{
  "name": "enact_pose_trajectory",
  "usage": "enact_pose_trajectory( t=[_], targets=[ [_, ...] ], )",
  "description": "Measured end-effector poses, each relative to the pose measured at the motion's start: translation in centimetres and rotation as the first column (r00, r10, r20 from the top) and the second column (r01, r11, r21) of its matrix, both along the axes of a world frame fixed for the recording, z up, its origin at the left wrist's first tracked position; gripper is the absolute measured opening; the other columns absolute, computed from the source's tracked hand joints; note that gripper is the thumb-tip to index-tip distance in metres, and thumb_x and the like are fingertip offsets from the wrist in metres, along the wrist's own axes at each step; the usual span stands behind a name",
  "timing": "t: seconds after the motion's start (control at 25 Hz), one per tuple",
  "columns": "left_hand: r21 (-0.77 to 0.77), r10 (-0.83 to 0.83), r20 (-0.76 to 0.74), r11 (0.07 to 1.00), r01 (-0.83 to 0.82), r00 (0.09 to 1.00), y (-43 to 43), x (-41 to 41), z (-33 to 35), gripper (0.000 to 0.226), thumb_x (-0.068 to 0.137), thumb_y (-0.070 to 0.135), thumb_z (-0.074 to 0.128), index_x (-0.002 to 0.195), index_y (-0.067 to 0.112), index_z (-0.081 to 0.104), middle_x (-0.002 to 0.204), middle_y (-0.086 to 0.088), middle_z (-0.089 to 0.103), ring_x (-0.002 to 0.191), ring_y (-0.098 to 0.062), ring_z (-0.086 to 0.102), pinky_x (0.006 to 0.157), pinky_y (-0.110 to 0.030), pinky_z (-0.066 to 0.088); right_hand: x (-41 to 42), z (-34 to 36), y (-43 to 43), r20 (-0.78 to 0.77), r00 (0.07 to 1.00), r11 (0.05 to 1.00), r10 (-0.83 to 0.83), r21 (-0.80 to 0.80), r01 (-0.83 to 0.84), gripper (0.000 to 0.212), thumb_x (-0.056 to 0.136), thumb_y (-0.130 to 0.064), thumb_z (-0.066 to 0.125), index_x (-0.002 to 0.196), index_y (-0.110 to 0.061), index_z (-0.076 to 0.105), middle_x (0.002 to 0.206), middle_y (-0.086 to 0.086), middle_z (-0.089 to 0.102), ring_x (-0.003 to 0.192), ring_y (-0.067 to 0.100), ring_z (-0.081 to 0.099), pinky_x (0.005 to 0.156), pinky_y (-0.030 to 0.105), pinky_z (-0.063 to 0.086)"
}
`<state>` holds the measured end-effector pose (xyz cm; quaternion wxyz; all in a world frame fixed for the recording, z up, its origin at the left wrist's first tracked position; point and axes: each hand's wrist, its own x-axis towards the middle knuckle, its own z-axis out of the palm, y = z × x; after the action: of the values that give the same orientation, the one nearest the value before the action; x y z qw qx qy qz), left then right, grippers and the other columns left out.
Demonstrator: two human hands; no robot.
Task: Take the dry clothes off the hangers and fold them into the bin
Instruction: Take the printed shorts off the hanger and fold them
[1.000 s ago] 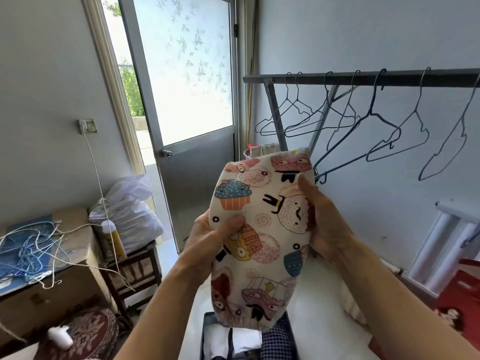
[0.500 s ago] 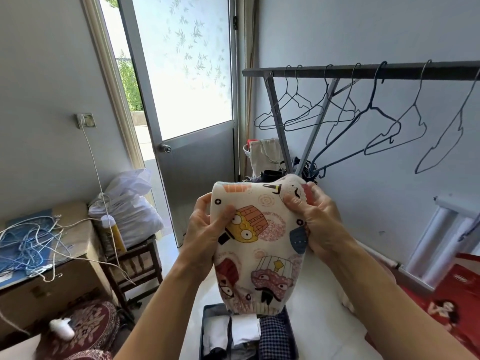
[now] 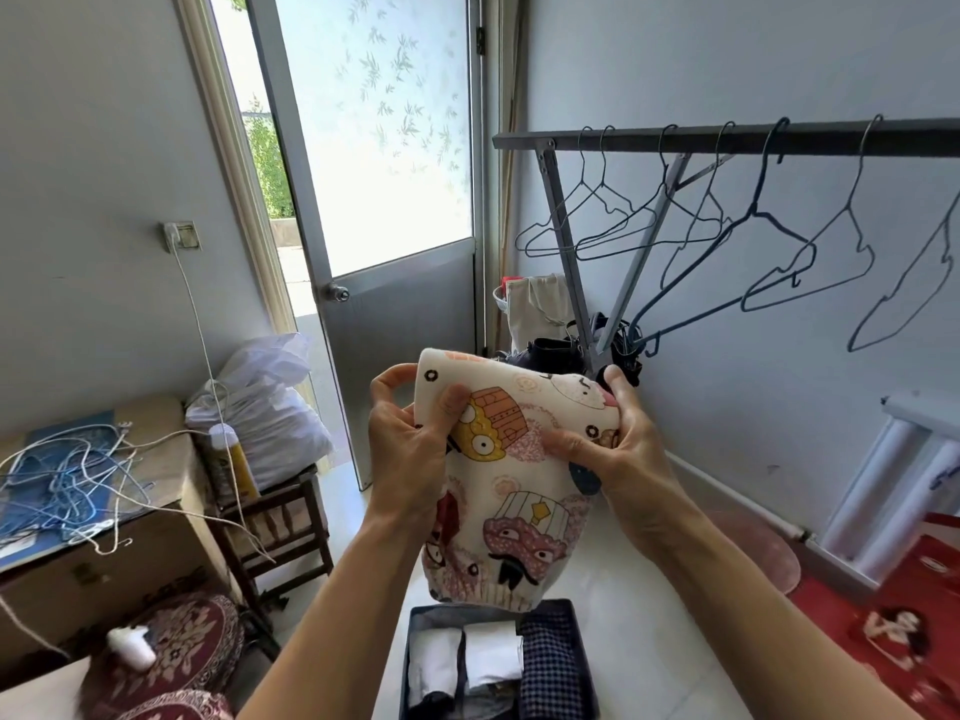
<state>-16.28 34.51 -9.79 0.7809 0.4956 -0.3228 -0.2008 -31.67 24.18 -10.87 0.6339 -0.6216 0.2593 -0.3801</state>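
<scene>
A cream garment with cartoon cupcake prints [image 3: 511, 506] hangs folded over in front of me, above the bin. My left hand [image 3: 410, 449] grips its left edge, thumb on the front. My right hand [image 3: 618, 449] grips the right edge, fingers curled across the cloth. Below sits a dark fabric bin [image 3: 415, 623] holding folded white pieces and a dark checked piece [image 3: 548, 667]. Several bare wire hangers [image 3: 779, 241] hang on the dark rail [image 3: 727, 142] at the right.
An open grey door [image 3: 400, 314] stands ahead. A wooden stool [image 3: 275, 522] with a white bag and a yellow bottle stands at the left, beside a cardboard box [image 3: 104, 553] covered with loose hangers and cords. Patterned cushions [image 3: 176, 646] lie low left, red items low right.
Both hands lowered the garment and folded its top part down, so it hangs shorter. My right hand's fingers came round onto the front of the cloth.
</scene>
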Motion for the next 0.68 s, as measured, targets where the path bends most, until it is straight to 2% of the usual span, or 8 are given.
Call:
enact_pose_trajectory(
  t=[0.08, 0.2, 0.28, 0.36, 0.44, 0.52, 0.6, 0.68],
  targets=[
    [-0.007, 0.003, -0.017, 1.000, -0.003, 1.000, -0.1, 0.0, 0.1, 0.055, 0.071, 0.029, 0.070, 0.118, 0.018, 0.043, 0.079, -0.005, 0.074, 0.072, -0.019, 0.074, 0.058, -0.026, 0.058, 0.2, 0.4, 0.0, 0.043, 0.999, 1.000, -0.018, -0.002, 0.018, 0.122, 0.058, -0.018, 0.085, 0.154, -0.033, 0.011, 0.141, 0.006, 0.048, 0.109, 0.029, 0.065, 0.084, 0.044, 0.059],
    [-0.029, 0.016, -0.062, 0.999, -0.018, 0.998, -0.3, -0.1, 0.6, 0.048, 0.072, 0.028, 0.070, 0.113, 0.023, 0.046, 0.077, -0.003, 0.073, 0.070, -0.016, 0.073, 0.058, -0.027, 0.059, 0.3, 0.7, -0.5, 0.099, 0.995, 1.000, 0.006, -0.012, -0.005, 0.126, 0.057, -0.021, 0.092, 0.154, -0.035, 0.012, 0.139, 0.008, 0.051, 0.110, 0.030, 0.066, 0.088, 0.050, 0.056],
    [-0.043, 0.036, -0.090, 0.998, -0.040, 0.995, -0.6, -0.2, 1.1, 0.040, 0.079, 0.022, 0.071, 0.110, 0.024, 0.047, 0.076, -0.003, 0.072, 0.067, -0.015, 0.072, 0.058, -0.028, 0.059, 0.1, 0.5, -0.5, 0.059, 0.996, 0.996, 0.073, -0.063, -0.069, 0.127, 0.057, -0.023, 0.091, 0.153, -0.036, 0.010, 0.131, 0.014, 0.058, 0.107, 0.031, 0.067, 0.089, 0.053, 0.055],
    [-0.034, 0.028, -0.091, 0.999, -0.032, 0.995, -0.6, -0.2, 1.6, 0.041, 0.081, 0.021, 0.071, 0.113, 0.024, 0.046, 0.075, -0.002, 0.072, 0.068, -0.014, 0.072, 0.059, -0.030, 0.060, -0.1, 0.7, -0.1, 0.022, 0.997, 0.993, 0.068, -0.099, -0.066, 0.129, 0.060, -0.016, 0.090, 0.154, -0.037, 0.003, 0.124, 0.015, 0.062, 0.101, 0.028, 0.070, 0.082, 0.048, 0.059],
    [-0.004, -0.065, -0.095, 0.998, 0.064, 0.993, -0.5, -0.1, 1.6, 0.061, 0.073, 0.033, 0.076, 0.123, 0.025, 0.043, 0.084, -0.003, 0.074, 0.075, -0.017, 0.073, 0.065, -0.034, 0.060, -0.1, 1.1, -0.1, 0.060, 0.997, 0.991, -0.049, -0.120, 0.056, 0.121, 0.068, -0.004, 0.082, 0.153, -0.039, 0.004, 0.120, 0.011, 0.062, 0.093, 0.023, 0.072, 0.071, 0.038, 0.061],
    [0.101, -0.158, -0.053, 0.982, 0.162, 0.986, -0.1, -0.3, 1.4, 0.093, 0.064, 0.042, 0.085, 0.140, 0.028, 0.032, 0.102, -0.009, 0.069, 0.086, -0.021, 0.073, 0.071, -0.035, 0.060, 0.0, 1.6, -0.6, 0.105, 0.985, 0.976, -0.137, -0.156, 0.153, 0.117, 0.071, 0.002, 0.078, 0.152, -0.043, 0.006, 0.123, 0.009, 0.058, 0.092, 0.021, 0.072, 0.067, 0.035, 0.061],
    [0.152, -0.170, 0.012, 0.974, 0.166, 0.985, 0.1, -0.7, 1.1, 0.106, 0.064, 0.030, 0.086, 0.148, 0.034, 0.022, 0.102, -0.012, 0.068, 0.086, -0.025, 0.073, 0.070, -0.033, 0.060, -0.1, 1.9, -1.0, 0.117, 0.978, 0.965, -0.175, -0.177, 0.194, 0.116, 0.070, 0.000, 0.079, 0.151, -0.045, 0.009, 0.130, 0.011, 0.054, 0.095, 0.020, 0.070, 0.068, 0.036, 0.061],
    [0.082, -0.134, 0.044, 0.988, 0.130, 0.990, -0.1, -0.9, 1.1, 0.103, 0.066, 0.017, 0.080, 0.148, 0.037, 0.022, 0.089, -0.011, 0.072, 0.082, -0.030, 0.074, 0.067, -0.036, 0.060, -0.7, 2.1, -1.2, 0.116, 0.981, 0.974, -0.152, -0.153, 0.169, 0.116, 0.066, -0.006, 0.081, 0.152, -0.043, 0.011, 0.131, 0.012, 0.054, 0.097, 0.023, 0.070, 0.071, 0.040, 0.061]
  ],
)
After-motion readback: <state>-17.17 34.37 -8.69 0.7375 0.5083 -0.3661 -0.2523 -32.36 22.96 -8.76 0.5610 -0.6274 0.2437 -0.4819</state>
